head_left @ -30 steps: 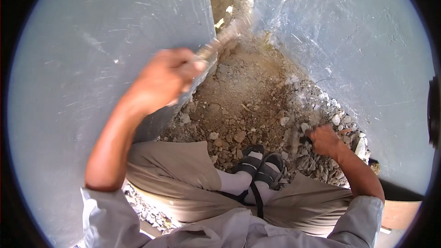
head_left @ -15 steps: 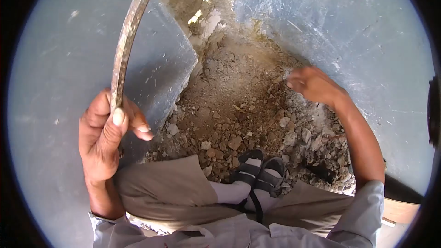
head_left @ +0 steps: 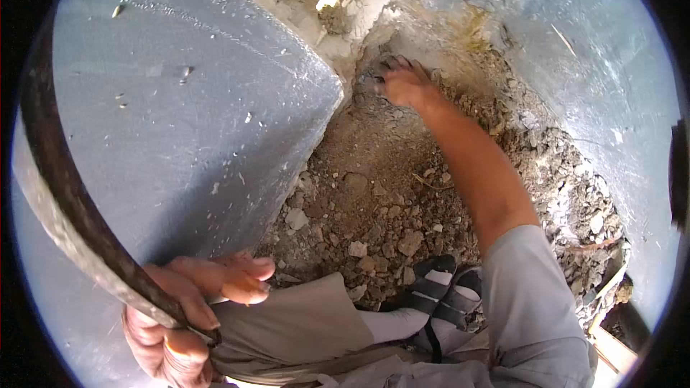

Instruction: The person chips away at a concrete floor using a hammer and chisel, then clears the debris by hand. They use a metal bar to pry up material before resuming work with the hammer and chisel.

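Note:
In the lower left, my left hand (head_left: 176, 316) is closed around the lower end of a long curved metal bar (head_left: 79, 208), worn and stained. The bar arcs upward along the left edge of the view. One or two fingers of that hand point to the right, over my trouser leg. My right hand (head_left: 406, 85) reaches to the far end of a hollow of broken soil and rubble (head_left: 366, 165). Its fingers look spread, with the tips against the dirt near the broken wall. Slight blur hides exactly what the fingertips touch.
A blue-grey painted slab (head_left: 237, 86) with a broken edge borders the hollow on the left. Another blue-grey surface (head_left: 596, 65) rises on the right. My sandalled feet (head_left: 438, 291) stand among loose stones. A wooden piece (head_left: 614, 350) lies at the lower right.
My right hand has moved from the right side of the hollow to its far end. The left hand has lowered, and the bar has swung to the left. The view has shifted too.

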{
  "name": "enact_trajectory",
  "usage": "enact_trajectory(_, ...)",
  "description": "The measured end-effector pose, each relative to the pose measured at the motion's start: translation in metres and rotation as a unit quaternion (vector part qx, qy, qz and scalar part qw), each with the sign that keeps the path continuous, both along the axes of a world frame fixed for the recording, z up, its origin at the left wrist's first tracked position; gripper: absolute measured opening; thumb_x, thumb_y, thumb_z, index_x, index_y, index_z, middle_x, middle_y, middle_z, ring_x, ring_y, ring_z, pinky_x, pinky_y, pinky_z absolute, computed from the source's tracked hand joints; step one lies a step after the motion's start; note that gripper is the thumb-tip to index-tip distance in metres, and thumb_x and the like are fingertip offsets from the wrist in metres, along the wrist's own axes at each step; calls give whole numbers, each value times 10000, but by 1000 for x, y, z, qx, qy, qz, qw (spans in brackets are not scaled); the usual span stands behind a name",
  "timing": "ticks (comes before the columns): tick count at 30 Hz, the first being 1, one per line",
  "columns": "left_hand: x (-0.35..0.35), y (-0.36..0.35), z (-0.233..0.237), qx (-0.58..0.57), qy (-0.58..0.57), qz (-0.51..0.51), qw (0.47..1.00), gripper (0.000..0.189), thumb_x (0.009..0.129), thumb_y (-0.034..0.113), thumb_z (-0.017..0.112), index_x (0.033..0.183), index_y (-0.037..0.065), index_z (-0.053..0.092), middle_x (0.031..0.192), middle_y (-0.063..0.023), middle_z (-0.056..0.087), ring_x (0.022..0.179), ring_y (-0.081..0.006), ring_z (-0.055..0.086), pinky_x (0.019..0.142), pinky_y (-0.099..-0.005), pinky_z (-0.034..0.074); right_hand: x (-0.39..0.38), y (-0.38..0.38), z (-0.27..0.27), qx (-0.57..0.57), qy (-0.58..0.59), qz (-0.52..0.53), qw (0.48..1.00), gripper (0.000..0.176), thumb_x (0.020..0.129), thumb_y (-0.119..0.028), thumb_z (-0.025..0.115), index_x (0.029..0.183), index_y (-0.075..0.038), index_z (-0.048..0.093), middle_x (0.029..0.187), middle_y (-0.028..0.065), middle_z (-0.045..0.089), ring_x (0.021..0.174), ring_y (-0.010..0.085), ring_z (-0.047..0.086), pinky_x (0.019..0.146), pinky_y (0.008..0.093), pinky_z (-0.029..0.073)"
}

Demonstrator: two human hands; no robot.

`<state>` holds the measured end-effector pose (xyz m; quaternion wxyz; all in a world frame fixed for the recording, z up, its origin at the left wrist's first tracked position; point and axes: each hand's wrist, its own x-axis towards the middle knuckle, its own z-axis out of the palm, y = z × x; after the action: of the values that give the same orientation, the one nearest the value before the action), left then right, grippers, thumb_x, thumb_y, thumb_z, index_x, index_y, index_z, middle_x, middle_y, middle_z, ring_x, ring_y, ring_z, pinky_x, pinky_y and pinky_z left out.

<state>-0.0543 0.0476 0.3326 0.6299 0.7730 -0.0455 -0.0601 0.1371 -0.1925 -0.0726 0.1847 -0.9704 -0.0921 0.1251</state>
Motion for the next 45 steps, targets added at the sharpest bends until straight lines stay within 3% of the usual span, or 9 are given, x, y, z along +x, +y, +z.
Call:
enact_trajectory(3, -5, -5, 1, 21, -2, 34, 999, 451, 959, 477, 608, 856, 56, 483, 818, -228, 653, 804, -365, 677, 832, -518, 540, -33, 9, 16, -196, 49, 75, 976, 595, 926, -471, 508, 1427, -151, 503, 1618, 98, 266, 1491, 354, 201, 1218, 503, 130)
enact_trajectory(9, 3, 11, 10, -5, 25, -73, 997, 363, 997, 337, 574, 879, 1, 504, 899, -231, 656, 901, -321, 676, 885, -487, 538, -77, 6, -3, -12, 44, 80, 996, 523, 834, -453, 648, 1249, -136, 666, 1420, 169, 536, 1337, 346, 476, 1106, 442, 391)
enact_trajectory(14, 8, 13, 11, 13, -19, -125, 992, 309, 1022, 285, 544, 910, -2, 541, 871, -164, 670, 847, -202, 648, 826, -395, 531, -137, 23, 68, 153, 215, -65, 962, 317, 841, -354, 630, 1052, -127, 698, 939, 138, 704, 921, 244, 688, 915, 386, 531)
enact_trajectory(21, 6, 11, 11, -32, 35, -114, 992, 291, 1038, 259, 526, 964, -11, 606, 914, -138, 711, 870, -162, 653, 846, -335, 502, -211, 15, 170, 352, 340, 255, 834, 340, 910, -381, 683, 1045, -77, 752, 1063, 142, 723, 945, 244, 687, 860, 369, 533)
enact_trajectory(23, 6, 8, 13, -34, 74, -100, 992, 286, 1038, 253, 525, 973, -12, 609, 924, -138, 715, 892, -168, 659, 864, -333, 497, -175, 1, 170, 355, 335, 146, 860, 416, 931, -427, 659, 1089, -50, 732, 1122, 182, 702, 1040, 288, 664, 923, 401, 511)
enact_trajectory(27, 7, 9, 10, 8, 89, -98, 991, 284, 1039, 251, 524, 989, -14, 613, 943, -130, 720, 878, -152, 644, 859, -327, 486, -80, -1, 107, 235, 147, -74, 958, 448, 957, -400, 597, 1233, -51, 656, 1228, 192, 657, 1149, 323, 613, 1011, 399, 467)
enact_trajectory(32, 9, 13, 0, 72, 105, -96, 987, 172, 1011, 165, 577, 1004, -6, 589, 949, -90, 716, 691, -35, 472, 675, -217, 433, -5, 24, -4, 67, 162, -54, 983, 379, 939, -341, 583, 1234, -117, 664, 1360, 133, 586, 1303, 283, 507, 1086, 423, 408)
enact_trajectory(39, 11, 7, -2, 25, 90, -92, 991, 209, 1005, 183, 582, 974, -23, 571, 939, -113, 714, 714, -84, 557, 695, -261, 481, -11, 28, 43, 5, 254, 43, 966, 381, 919, -389, 556, 1195, -164, 692, 1475, 126, 479, 1367, 283, 430, 1139, 413, 341)
enact_trajectory(45, 8, 15, 4, 62, 119, -99, 986, 189, 1002, 173, 597, 968, -13, 594, 925, -108, 717, 775, -93, 584, 731, -264, 486, -58, 49, -61, 125, -103, 44, 986, 464, 846, -363, 667, 1248, -135, 629, 1269, 139, 611, 1219, 378, 539, 1056, 433, 427)
